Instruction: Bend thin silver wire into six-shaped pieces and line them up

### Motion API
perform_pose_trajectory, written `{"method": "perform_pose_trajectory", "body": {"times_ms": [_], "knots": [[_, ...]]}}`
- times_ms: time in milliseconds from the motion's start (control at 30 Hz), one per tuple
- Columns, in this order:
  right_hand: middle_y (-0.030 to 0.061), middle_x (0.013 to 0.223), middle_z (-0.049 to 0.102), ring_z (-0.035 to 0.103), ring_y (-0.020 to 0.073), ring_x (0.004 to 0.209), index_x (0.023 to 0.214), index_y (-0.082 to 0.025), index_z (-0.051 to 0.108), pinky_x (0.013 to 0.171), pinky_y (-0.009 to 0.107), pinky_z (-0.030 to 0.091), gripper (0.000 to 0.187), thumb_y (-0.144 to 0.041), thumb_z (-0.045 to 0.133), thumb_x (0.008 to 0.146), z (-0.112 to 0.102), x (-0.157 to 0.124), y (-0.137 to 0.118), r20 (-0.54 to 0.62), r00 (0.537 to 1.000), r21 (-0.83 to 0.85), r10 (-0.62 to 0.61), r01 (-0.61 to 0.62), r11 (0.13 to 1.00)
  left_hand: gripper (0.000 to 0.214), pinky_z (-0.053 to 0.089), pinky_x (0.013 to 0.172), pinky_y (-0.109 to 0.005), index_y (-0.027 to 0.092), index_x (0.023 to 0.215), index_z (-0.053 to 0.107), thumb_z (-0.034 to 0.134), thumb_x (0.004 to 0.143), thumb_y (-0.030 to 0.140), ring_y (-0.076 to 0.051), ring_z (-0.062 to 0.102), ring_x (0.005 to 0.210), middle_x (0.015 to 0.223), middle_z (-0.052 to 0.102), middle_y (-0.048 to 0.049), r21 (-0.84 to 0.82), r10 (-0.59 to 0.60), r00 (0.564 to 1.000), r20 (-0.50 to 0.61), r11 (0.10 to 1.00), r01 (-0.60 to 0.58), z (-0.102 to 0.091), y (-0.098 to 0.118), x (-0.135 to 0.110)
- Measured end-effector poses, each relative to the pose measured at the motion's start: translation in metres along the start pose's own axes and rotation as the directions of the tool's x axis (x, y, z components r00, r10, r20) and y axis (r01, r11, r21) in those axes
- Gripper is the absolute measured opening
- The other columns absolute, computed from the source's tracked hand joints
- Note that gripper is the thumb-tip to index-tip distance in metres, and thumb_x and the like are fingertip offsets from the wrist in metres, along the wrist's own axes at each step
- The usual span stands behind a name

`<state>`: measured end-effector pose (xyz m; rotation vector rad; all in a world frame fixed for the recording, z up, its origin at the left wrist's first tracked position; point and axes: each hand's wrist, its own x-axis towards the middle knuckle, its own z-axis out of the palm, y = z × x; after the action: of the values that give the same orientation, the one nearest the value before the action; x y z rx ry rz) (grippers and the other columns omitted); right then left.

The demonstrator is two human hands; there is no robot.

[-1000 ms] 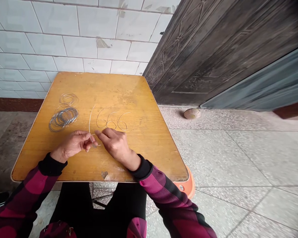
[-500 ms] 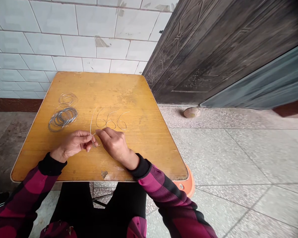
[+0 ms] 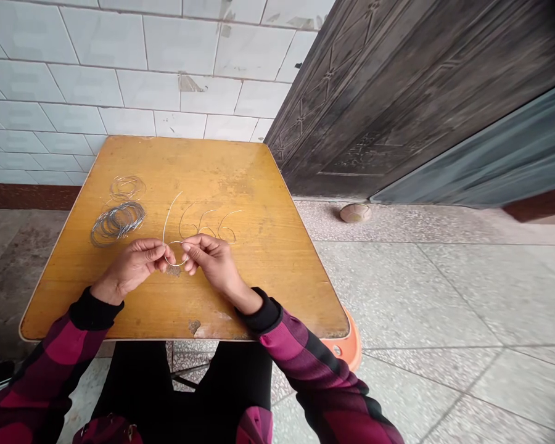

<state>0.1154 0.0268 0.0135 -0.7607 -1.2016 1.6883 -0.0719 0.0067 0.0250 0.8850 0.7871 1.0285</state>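
Observation:
Between my two hands is a thin silvery wire [image 3: 168,216], with a round loop at its lower end and a long curved tail pointing up. My left hand [image 3: 136,265] pinches it at the left of the loop, where the tail starts. The thumb and forefinger of my right hand [image 3: 213,259] are closed on the loop's right side. Just beyond my right hand lie several bent wires, each a curl with a tail; the rightmost bent wire [image 3: 226,233] is fully in sight, while my fingers partly cover others.
A thick coil of grey wire [image 3: 118,222] and a smaller, thinner wire coil [image 3: 127,187] lie on the left of the wooden table [image 3: 268,290]. A tiled wall [image 3: 180,46] stands behind. Right of the table are an orange stool [image 3: 351,345], a ball [image 3: 356,213] and dark carved panelling [image 3: 351,123].
My right hand has turned and its fingers have shifted onto the loop's right side. The loop now shows as a rounder ring between my hands. My left hand has barely moved.

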Motion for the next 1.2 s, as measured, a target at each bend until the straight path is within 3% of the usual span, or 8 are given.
{"method": "perform_pose_trajectory", "body": {"times_ms": [67, 167, 300, 567, 900, 1033, 1200], "knots": [[-0.0034, 0.065, 0.068, 0.059, 0.0049, 0.048, 0.081, -0.016, 0.067, 0.045, 0.015, 0.049, 0.030, -0.041, 0.081, 0.071, -0.0009, 0.0018, 0.0002, 0.051, 0.992, 0.172, 0.116, -0.123, 0.977, 0.026, 0.045, 0.057, -0.023, 0.011, 0.068, 0.073, 0.082, 0.070, 0.035, -0.011, 0.058, 0.057, 0.070, 0.071, -0.0077, 0.002, 0.016, 1.000, 0.000, 1.000, -0.016, -0.0001, 0.0002, -0.0001], [-0.0017, 0.071, 0.071, 0.063, 0.0042, 0.054, 0.085, -0.014, 0.069, 0.050, 0.012, 0.053, 0.030, -0.035, 0.084, 0.069, -0.0048, 0.0032, 0.0010, 0.230, 0.941, 0.329, 0.248, -0.315, 0.890, 0.025, 0.045, 0.058, -0.023, 0.011, 0.068, 0.073, 0.083, 0.070, 0.035, -0.012, 0.059, 0.061, 0.070, 0.070, -0.0079, -0.002, 0.038, 0.999, -0.007, 0.999, -0.038, -0.0005, 0.0000, -0.0004], [-0.0029, 0.069, 0.072, 0.066, 0.0031, 0.057, 0.085, -0.014, 0.070, 0.054, 0.008, 0.054, 0.023, -0.027, 0.083, 0.072, -0.0068, 0.0041, 0.0051, 0.328, 0.912, 0.463, 0.244, -0.381, 0.801, 0.024, 0.045, 0.057, -0.023, 0.013, 0.069, 0.074, 0.083, 0.070, 0.035, -0.012, 0.059, 0.060, 0.069, 0.070, -0.0066, -0.013, 0.050, 0.999, -0.001, 0.999, -0.050, 0.0004, -0.0007, -0.0009], [-0.0020, 0.068, 0.074, 0.067, 0.0035, 0.053, 0.083, -0.013, 0.071, 0.052, 0.007, 0.055, 0.012, -0.018, 0.080, 0.076, -0.0027, 0.0054, 0.0095, 0.227, 0.939, 0.564, 0.260, -0.344, 0.751, 0.025, 0.044, 0.060, -0.024, 0.013, 0.070, 0.074, 0.079, 0.074, 0.037, -0.011, 0.056, 0.060, 0.070, 0.069, -0.0056, 0.058, 0.096, 0.995, 0.029, 0.994, -0.098, 0.0035, -0.0011, -0.0002], [-0.0028, 0.067, 0.073, 0.064, 0.0026, 0.051, 0.078, -0.015, 0.071, 0.049, 0.007, 0.052, 0.021, -0.026, 0.086, 0.068, 0.0013, 0.0055, 0.0074, 0.089, 0.966, 0.521, 0.241, -0.251, 0.816, 0.023, 0.043, 0.063, -0.025, 0.015, 0.073, 0.074, 0.073, 0.080, 0.037, -0.012, 0.057, 0.063, 0.074, 0.069, -0.0044, 0.198, 0.154, 0.988, 0.028, 0.968, -0.156, 0.0024, -0.0024, 0.0001], [-0.0024, 0.067, 0.072, 0.063, 0.0039, 0.052, 0.078, -0.016, 0.070, 0.047, 0.010, 0.051, 0.026, -0.034, 0.085, 0.067, 0.0003, 0.0055, 0.0057, 0.038, 0.979, 0.407, 0.199, -0.197, 0.892, 0.022, 0.044, 0.065, -0.025, 0.016, 0.075, 0.074, 0.073, 0.080, 0.038, -0.012, 0.058, 0.066, 0.077, 0.068, -0.0040, 0.204, 0.136, 0.990, -0.042, 0.971, -0.125, 0.0011, -0.0054, 0.0005], [-0.0024, 0.071, 0.070, 0.063, 0.0054, 0.054, 0.076, -0.017, 0.069, 0.049, 0.015, 0.053, 0.026, -0.038, 0.083, 0.069, -0.0043, 0.0072, 0.0046, -0.067, 0.992, 0.210, 0.110, -0.094, 0.973, 0.021, 0.044, 0.066, -0.026, 0.017, 0.080, 0.074, 0.068, 0.084, 0.037, -0.012, 0.057, 0.066, 0.075, 0.068, -0.0036, 0.346, 0.210, 0.966, -0.153, 0.927, -0.146, 0.0005, -0.0083, 0.0015]]}}
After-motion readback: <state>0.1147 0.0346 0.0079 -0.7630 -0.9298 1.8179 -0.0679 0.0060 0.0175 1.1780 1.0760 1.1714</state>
